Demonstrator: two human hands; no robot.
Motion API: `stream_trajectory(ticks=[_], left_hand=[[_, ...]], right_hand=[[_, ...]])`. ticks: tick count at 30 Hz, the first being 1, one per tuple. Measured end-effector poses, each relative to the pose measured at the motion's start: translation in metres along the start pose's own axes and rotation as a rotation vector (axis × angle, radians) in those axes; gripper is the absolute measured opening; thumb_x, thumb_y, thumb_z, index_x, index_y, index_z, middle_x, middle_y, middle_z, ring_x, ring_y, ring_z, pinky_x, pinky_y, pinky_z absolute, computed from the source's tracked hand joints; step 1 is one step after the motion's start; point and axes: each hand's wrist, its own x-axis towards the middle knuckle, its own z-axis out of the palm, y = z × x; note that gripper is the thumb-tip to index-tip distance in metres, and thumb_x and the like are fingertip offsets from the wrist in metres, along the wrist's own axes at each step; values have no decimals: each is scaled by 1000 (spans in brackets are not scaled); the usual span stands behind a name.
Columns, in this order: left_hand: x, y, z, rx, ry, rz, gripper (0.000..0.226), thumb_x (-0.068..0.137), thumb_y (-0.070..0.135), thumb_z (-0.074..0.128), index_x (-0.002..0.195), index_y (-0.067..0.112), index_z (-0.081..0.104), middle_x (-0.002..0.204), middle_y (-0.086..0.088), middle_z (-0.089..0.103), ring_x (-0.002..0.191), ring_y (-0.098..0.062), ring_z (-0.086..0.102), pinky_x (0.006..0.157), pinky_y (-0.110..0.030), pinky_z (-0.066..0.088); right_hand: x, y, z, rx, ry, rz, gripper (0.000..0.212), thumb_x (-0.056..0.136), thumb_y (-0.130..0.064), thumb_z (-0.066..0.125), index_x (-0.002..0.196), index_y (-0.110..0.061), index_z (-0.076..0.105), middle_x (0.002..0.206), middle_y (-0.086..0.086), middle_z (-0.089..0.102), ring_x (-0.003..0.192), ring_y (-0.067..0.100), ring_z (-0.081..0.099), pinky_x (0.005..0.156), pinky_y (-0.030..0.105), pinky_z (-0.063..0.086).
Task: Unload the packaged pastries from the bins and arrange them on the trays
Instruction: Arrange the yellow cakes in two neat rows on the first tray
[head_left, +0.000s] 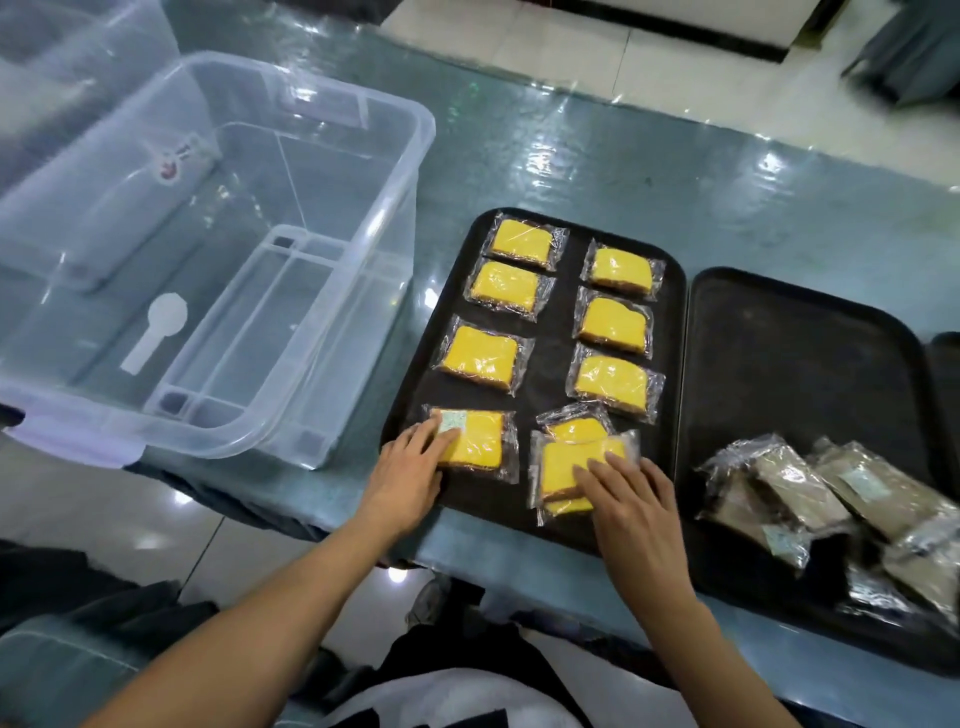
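Left hand (410, 462) flat on yellow pastry (475, 438), right hand (631, 493) pressing stacked pastries (569, 462)

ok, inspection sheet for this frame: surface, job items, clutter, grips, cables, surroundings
Surface: glossy teal table cover.
Job's things: left tray holds wrapped yellow pastries in two columns, a few overlapping at its near right; right tray holds a pile of brown packs; clear bin empty of pastries.
Clutter: nothing seen.
Grips: left hand flat on the near-left pastry; right hand flat on the overlapping ones.
Cables: nothing seen.
Surroundings: tiled floor.
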Motion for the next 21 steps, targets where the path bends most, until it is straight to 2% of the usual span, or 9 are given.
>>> stream_trajectory(ticks=[2,4,8,11,14,17,19,21], left_hand=[[-2,-3,2,-40,23,7,65,93,7,59,151,26,39,164,-2,26,140,-31,36,111,-48,38],[-5,-4,2,-60,76,23,57,91,7,61,144,23,48,157,-4,39,125,-33,48,104,-47,44],[-9,-4,-9,-76,267,71,34,92,14,62,126,20,61,123,-1,66,103,-28,54,90,-41,46],[-9,2,-32,-89,267,60,22,97,17,55,119,22,58,100,1,67,91,-25,49,81,-39,46],[2,13,-54,-58,178,30,16,102,23,46,116,23,53,81,3,52,85,-24,47,72,-38,42],[22,13,-53,-67,156,-33,18,104,29,43,119,23,50,89,-4,61,87,-29,57,71,-40,44],[32,6,-45,-112,219,-113,24,105,32,42,123,20,52,109,-10,63,94,-33,60,79,-45,49],[35,1,-41,-109,322,-136,29,104,30,43,127,16,54,120,-12,58,99,-35,57,84,-48,48]], right_hand=[[-5,11,3,11,-132,136,64,76,-8,77,135,-26,62,139,1,62,134,27,53,112,58,36],[-8,13,5,26,-200,179,67,77,-17,77,140,-28,58,144,-1,58,136,27,50,115,59,31],[1,-3,4,80,-120,184,60,80,-24,72,139,-24,58,140,5,58,131,29,52,117,55,29],[15,-26,0,153,-80,137,59,82,-22,71,139,-24,56,134,2,59,126,26,54,116,53,31],[29,-45,-2,203,-80,21,51,86,-25,63,136,-25,57,128,-3,60,124,23,54,116,50,29],[39,-63,-3,236,-69,-62,51,87,-25,60,138,-26,54,126,-4,59,120,21,55,114,47,32],[44,-69,-1,231,-80,-55,54,87,-26,60,141,-25,52,130,-1,60,119,23,55,111,46,37],[48,-70,4,217,-119,-51,55,88,-28,60,142,-25,52,135,1,58,122,25,55,111,47,38]])
